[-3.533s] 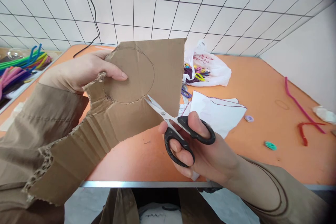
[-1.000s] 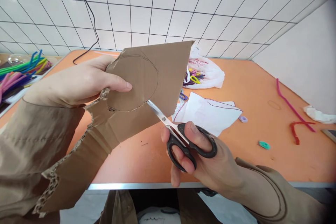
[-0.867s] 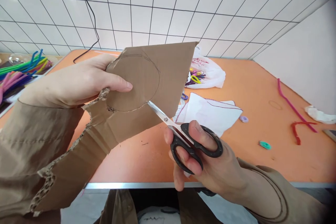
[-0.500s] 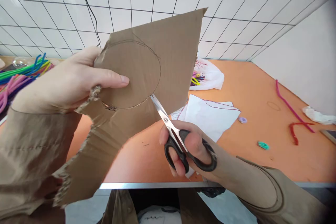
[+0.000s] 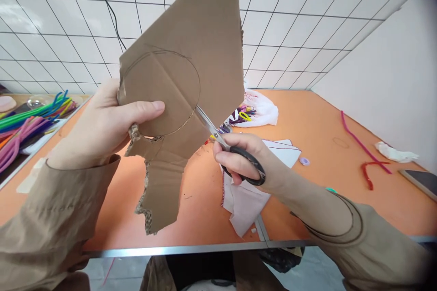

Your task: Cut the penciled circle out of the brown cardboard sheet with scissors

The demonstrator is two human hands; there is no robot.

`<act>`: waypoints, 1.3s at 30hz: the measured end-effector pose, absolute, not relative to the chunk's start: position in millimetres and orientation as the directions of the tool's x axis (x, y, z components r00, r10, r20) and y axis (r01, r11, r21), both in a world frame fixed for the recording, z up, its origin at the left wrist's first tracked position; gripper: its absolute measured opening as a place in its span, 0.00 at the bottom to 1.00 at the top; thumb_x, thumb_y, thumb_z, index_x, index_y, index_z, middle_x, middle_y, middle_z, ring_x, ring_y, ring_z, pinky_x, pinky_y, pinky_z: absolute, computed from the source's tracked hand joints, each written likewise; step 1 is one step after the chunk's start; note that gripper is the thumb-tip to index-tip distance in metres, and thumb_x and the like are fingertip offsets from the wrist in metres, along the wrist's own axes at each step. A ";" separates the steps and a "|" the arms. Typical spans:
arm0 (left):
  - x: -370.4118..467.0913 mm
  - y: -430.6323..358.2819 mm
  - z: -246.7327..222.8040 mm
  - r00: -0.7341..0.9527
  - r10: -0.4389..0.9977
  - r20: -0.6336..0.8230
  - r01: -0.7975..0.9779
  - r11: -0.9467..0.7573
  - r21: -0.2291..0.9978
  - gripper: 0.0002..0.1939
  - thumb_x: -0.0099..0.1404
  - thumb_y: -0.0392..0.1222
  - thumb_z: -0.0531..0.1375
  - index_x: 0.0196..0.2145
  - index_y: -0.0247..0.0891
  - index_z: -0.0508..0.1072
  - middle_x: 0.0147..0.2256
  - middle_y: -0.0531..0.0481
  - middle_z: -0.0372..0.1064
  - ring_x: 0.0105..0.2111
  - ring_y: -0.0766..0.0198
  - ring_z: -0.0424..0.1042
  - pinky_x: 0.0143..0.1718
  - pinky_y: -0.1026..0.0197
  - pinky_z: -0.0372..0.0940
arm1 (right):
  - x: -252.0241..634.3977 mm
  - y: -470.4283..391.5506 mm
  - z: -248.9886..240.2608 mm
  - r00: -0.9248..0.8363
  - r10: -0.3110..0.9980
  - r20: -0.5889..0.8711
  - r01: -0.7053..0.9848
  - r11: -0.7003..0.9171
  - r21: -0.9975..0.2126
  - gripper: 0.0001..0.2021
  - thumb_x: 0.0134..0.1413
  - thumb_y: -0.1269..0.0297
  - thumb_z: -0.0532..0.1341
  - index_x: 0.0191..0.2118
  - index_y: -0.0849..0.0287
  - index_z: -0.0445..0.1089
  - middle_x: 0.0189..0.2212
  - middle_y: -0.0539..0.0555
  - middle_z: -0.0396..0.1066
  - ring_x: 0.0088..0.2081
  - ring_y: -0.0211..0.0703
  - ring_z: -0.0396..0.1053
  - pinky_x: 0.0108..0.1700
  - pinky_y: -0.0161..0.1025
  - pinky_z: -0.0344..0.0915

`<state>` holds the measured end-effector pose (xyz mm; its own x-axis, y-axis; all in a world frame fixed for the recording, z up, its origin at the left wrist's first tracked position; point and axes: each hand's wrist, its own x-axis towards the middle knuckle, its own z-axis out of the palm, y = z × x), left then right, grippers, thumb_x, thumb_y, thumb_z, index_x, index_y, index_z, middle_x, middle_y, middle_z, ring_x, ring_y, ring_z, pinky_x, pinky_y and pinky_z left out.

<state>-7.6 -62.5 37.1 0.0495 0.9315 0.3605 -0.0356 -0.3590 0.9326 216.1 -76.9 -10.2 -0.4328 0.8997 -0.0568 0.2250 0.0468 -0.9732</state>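
Note:
A torn-edged sheet of brown cardboard (image 5: 211, 41) is held up above the table by my left hand (image 5: 119, 122). The thumb lies on its front face, inside a drawn circle; the other fingers are hidden behind. Along the lower part of that circle runs a cut slit. My right hand (image 5: 239, 159) grips scissors (image 5: 247, 159) by their black handles. Their blades sit at the circle's lower right edge, where the slit ends, and look nearly closed. A crease crosses the circle diagonally.
Colourful pipe cleaners (image 5: 30, 122) lie at the left. Behind the cardboard is a white plastic bag (image 5: 262, 109); white cloth (image 5: 252, 204) lies under my right hand. On the right are a pink pipe cleaner (image 5: 362, 138), a red one (image 5: 367, 177) and a phone-like dark object (image 5: 419, 182).
The cardboard has turned anticlockwise, its upper corner rising and its lower strip swinging right. The scissors have come up a little with it, and their handles have drawn closer together.

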 end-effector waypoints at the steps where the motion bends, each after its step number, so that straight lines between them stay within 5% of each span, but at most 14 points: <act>1: -7.1 -62.2 37.3 0.053 0.932 0.359 -0.044 -0.357 0.933 0.16 0.51 0.28 0.64 0.38 0.38 0.76 0.36 0.51 0.78 0.39 0.54 0.77 0.29 0.61 0.73 | 215.2 -77.9 -10.7 -0.430 0.901 -0.052 0.223 0.050 -0.974 0.09 0.48 0.64 0.59 0.21 0.56 0.61 0.11 0.41 0.55 0.13 0.30 0.54 0.18 0.31 0.51; 10: -6.8 -59.2 41.2 0.015 0.973 0.231 0.016 -0.231 0.973 0.16 0.48 0.29 0.68 0.36 0.37 0.77 0.25 0.54 0.76 0.22 0.60 0.74 0.18 0.65 0.68 | 215.9 -81.7 -18.5 -0.470 0.876 -0.106 0.181 -0.022 -0.983 0.09 0.49 0.62 0.59 0.22 0.57 0.59 0.11 0.41 0.56 0.14 0.30 0.55 0.18 0.30 0.53; 17: -24.4 -40.0 44.9 -0.257 0.926 0.278 -0.041 -0.298 0.954 0.14 0.45 0.29 0.66 0.33 0.34 0.78 0.28 0.51 0.78 0.28 0.61 0.76 0.22 0.67 0.71 | 230.3 -77.1 -46.1 -0.817 0.575 -0.051 -0.130 -0.270 -0.954 0.22 0.48 0.46 0.63 0.36 0.62 0.67 0.24 0.53 0.72 0.25 0.40 0.70 0.26 0.35 0.62; 22: -23.4 -22.5 23.5 -0.166 0.971 0.171 -0.173 -0.199 0.964 0.13 0.49 0.32 0.65 0.34 0.41 0.76 0.30 0.56 0.79 0.40 0.57 0.78 0.34 0.63 0.75 | 232.4 -69.6 -32.8 -0.753 0.658 -0.025 -0.047 -0.091 -0.995 0.25 0.43 0.41 0.67 0.34 0.60 0.68 0.19 0.48 0.68 0.20 0.38 0.67 0.22 0.34 0.60; 28: -13.4 -28.9 -13.9 -0.069 0.994 0.089 -0.407 -0.109 0.907 0.07 0.55 0.31 0.66 0.35 0.32 0.79 0.37 0.47 0.81 0.37 0.59 0.79 0.39 0.62 0.76 | 231.7 -53.5 -11.4 -0.565 0.825 0.005 0.091 0.069 -0.993 0.23 0.46 0.42 0.65 0.30 0.59 0.68 0.17 0.46 0.63 0.18 0.35 0.64 0.22 0.33 0.57; 33: -30.5 -30.1 -13.5 -0.175 0.982 -0.071 -0.344 0.007 0.939 0.07 0.50 0.31 0.67 0.31 0.32 0.79 0.32 0.47 0.81 0.32 0.57 0.79 0.34 0.60 0.76 | 237.2 -48.1 -12.4 -0.611 0.792 0.000 0.088 0.068 -0.994 0.25 0.46 0.38 0.64 0.32 0.59 0.70 0.16 0.48 0.65 0.18 0.36 0.63 0.21 0.34 0.52; 39: -36.4 -35.1 -12.3 -0.278 0.938 -0.209 -0.250 0.140 0.958 0.10 0.47 0.36 0.69 0.30 0.35 0.80 0.30 0.47 0.80 0.42 0.45 0.78 0.45 0.49 0.75 | 232.7 -53.7 -12.4 -0.584 0.811 0.031 0.022 0.054 -0.998 0.24 0.46 0.39 0.64 0.31 0.59 0.70 0.16 0.47 0.64 0.19 0.35 0.62 0.22 0.34 0.53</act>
<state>-36.4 -35.1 -12.3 -0.2777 0.9376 -0.2095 -0.2501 0.1399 0.9580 232.7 -53.7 -12.4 -0.5844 0.8109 0.0306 0.0222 0.0537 -0.9983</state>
